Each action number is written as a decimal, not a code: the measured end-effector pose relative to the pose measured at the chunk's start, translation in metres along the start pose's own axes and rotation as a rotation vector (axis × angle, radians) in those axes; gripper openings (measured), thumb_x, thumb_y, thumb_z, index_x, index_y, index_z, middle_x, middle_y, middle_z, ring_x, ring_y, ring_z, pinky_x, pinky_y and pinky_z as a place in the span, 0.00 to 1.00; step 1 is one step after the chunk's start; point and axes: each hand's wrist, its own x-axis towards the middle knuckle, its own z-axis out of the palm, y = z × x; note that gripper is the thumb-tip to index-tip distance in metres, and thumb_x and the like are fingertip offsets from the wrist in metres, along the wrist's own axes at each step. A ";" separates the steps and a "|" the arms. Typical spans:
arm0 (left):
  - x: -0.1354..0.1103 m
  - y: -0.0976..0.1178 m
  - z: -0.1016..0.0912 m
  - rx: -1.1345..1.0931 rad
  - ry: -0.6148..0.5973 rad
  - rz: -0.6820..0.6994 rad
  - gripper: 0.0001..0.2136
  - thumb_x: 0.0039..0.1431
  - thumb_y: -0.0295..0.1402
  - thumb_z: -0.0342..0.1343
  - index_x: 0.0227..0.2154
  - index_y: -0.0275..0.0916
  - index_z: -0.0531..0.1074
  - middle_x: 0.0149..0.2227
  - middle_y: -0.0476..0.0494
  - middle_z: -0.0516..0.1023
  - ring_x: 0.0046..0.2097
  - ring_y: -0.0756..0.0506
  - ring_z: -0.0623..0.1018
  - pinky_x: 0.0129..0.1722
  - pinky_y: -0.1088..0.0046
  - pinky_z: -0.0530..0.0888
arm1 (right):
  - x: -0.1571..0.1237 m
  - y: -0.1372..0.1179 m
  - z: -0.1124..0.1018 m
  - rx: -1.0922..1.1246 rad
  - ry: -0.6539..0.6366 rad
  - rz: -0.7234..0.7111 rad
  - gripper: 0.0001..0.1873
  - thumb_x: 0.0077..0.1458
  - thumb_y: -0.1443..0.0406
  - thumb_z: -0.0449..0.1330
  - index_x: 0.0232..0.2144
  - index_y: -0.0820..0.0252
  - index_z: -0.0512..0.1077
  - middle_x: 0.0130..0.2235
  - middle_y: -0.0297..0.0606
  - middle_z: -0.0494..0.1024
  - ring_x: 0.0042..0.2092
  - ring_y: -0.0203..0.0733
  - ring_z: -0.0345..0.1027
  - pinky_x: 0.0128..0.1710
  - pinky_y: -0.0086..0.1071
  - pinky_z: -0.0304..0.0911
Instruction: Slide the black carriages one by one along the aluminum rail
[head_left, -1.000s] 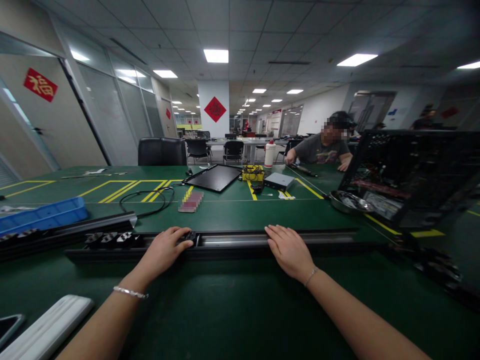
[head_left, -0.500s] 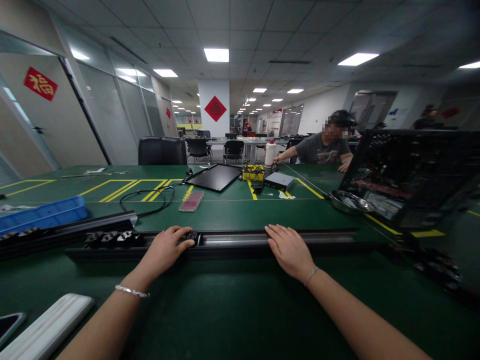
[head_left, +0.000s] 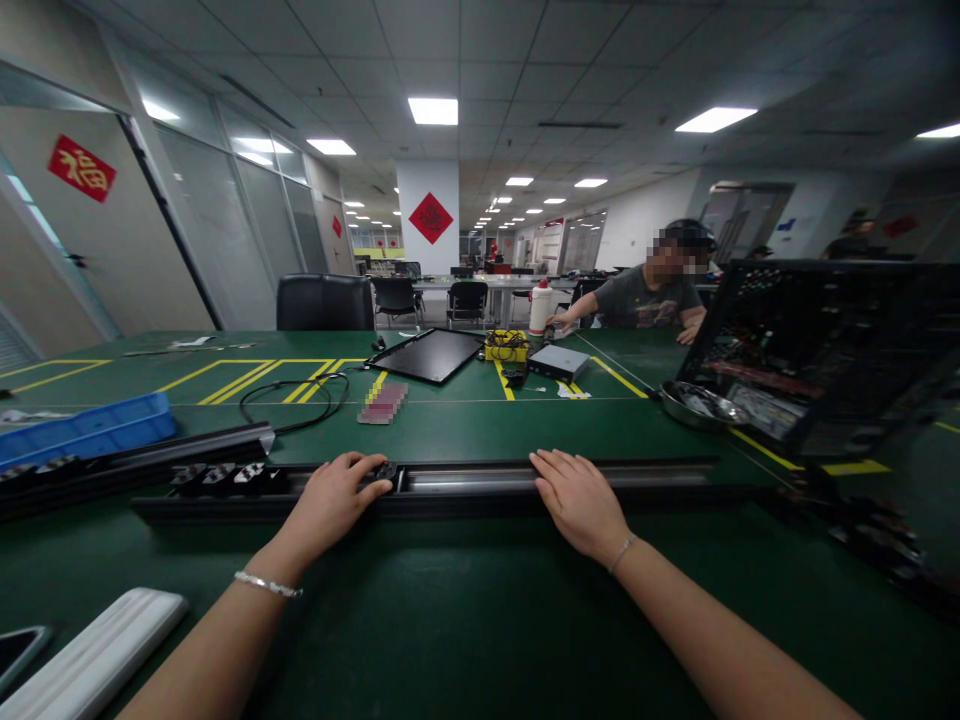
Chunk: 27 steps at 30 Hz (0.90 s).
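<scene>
A long black channel-shaped rail (head_left: 465,505) with a silvery inner strip (head_left: 472,482) lies crosswise in front of me. My left hand (head_left: 337,500) reaches over it, thumb and fingers closed around a small black block (head_left: 385,472) in the channel. Much of that block is hidden by the fingers. My right hand (head_left: 577,500) lies flat across the rail farther right, its fingers stretched out. Several black blocks with shiny metal tops (head_left: 219,478) sit in the rail's left part, beyond my left hand.
A second black rail (head_left: 202,445) and a blue tray (head_left: 90,430) lie at left, a white bar-shaped object (head_left: 112,645) nearer me. At right stand a metal bowl (head_left: 697,408) and an open computer case (head_left: 817,360). Across the table sits a person (head_left: 652,290).
My left hand and the black block have shifted very slightly to the right along the rail. My right hand stays in place.
</scene>
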 end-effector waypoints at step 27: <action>-0.002 0.001 0.008 0.076 0.024 0.046 0.23 0.58 0.48 0.40 0.56 0.52 0.60 0.50 0.43 0.70 0.51 0.41 0.69 0.49 0.61 0.64 | -0.001 0.000 0.000 0.003 0.010 -0.001 0.25 0.62 0.58 0.38 0.55 0.56 0.63 0.56 0.38 0.66 0.57 0.43 0.57 0.56 0.43 0.50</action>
